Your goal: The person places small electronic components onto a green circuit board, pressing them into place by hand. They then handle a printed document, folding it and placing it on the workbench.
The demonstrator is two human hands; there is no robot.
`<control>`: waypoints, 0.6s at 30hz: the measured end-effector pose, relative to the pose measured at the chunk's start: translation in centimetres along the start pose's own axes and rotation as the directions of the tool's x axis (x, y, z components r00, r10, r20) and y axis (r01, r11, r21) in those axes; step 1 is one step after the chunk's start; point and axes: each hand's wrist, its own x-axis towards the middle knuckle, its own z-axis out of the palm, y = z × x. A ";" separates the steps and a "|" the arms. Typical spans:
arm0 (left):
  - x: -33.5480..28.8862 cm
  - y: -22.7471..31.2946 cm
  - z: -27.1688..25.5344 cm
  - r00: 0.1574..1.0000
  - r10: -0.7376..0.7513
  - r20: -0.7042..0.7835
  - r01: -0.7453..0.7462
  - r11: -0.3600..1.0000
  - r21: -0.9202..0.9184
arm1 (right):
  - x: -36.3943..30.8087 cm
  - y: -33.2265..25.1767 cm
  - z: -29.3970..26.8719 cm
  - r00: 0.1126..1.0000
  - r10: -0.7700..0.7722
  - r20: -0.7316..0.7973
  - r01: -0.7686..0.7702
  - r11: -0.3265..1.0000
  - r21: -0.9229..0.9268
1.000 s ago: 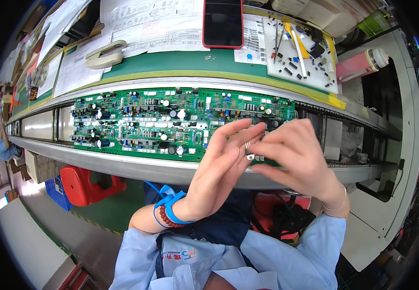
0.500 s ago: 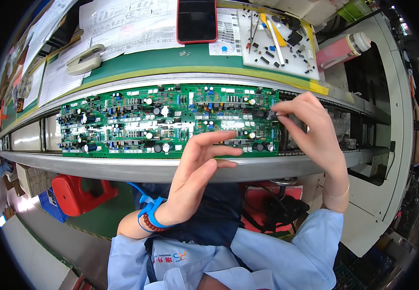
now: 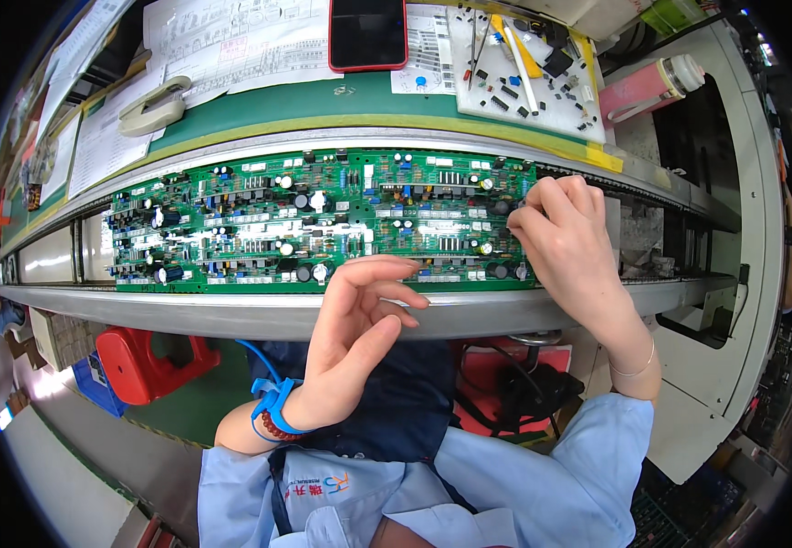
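A green circuit board panel (image 3: 352, 222), filled with small capacitors, connectors and other parts, lies between two metal rails. At its right end my right hand (image 3: 571, 245) is closed in a pinch, its fingertips down among the components. Whatever those fingers hold is hidden behind them. My left hand (image 3: 346, 342) hovers over the front rail (image 3: 231, 309), fingers loosely curved and apart, holding nothing. A blue strap (image 3: 277, 406) with a cord circles the left wrist.
Beyond the rails, a green bench carries papers (image 3: 241, 55), a phone (image 3: 368, 35), a beige handle-shaped object (image 3: 154, 110) and a white foam pad (image 3: 505, 114) with loose components and tools. A pink bottle (image 3: 647, 89) stands right. A red stool (image 3: 140, 365) is below left.
My right hand has moved slightly left and lower onto the board's right end, its fingers more closed. My left hand has drawn back a little toward me, off the board.
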 end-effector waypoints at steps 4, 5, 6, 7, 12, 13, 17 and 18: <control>0.0 0.1 -0.1 1.000 0.025 0.007 -0.026 0.999 0.031 | 0.0 0.1 0.0 1.000 -0.007 0.011 0.007 0.999 -0.041; 0.0 0.1 -0.1 1.000 0.030 0.009 -0.030 0.999 0.035 | 0.0 0.1 0.0 1.000 -0.010 0.012 0.011 0.999 -0.048; -0.1 0.0 -0.1 0.999 0.034 0.011 -0.034 0.999 0.038 | 0.0 0.0 0.0 1.000 -0.009 0.024 0.011 0.998 -0.054; -0.1 0.0 -0.2 0.999 0.038 0.012 -0.038 0.998 0.041 | 0.0 0.0 -0.1 0.999 -0.009 0.037 0.011 0.998 -0.060; -0.2 0.0 -0.3 0.999 0.032 0.019 -0.034 0.998 0.056 | 0.2 -0.4 -0.5 0.994 0.013 0.104 -0.001 0.994 -0.107; -0.2 0.0 -0.3 0.999 0.031 0.021 -0.032 0.998 0.056 | 0.2 -0.4 -0.6 0.994 0.011 0.111 0.002 0.993 -0.115; -0.4 -0.1 -0.5 0.999 0.044 0.026 -0.045 0.997 0.057 | 0.4 -0.3 -0.7 0.992 0.013 0.129 0.005 0.990 -0.142; -0.3 -0.1 -0.6 0.999 0.045 0.028 -0.046 0.997 0.056 | 0.5 -0.3 -0.7 0.991 0.010 0.136 0.009 0.990 -0.142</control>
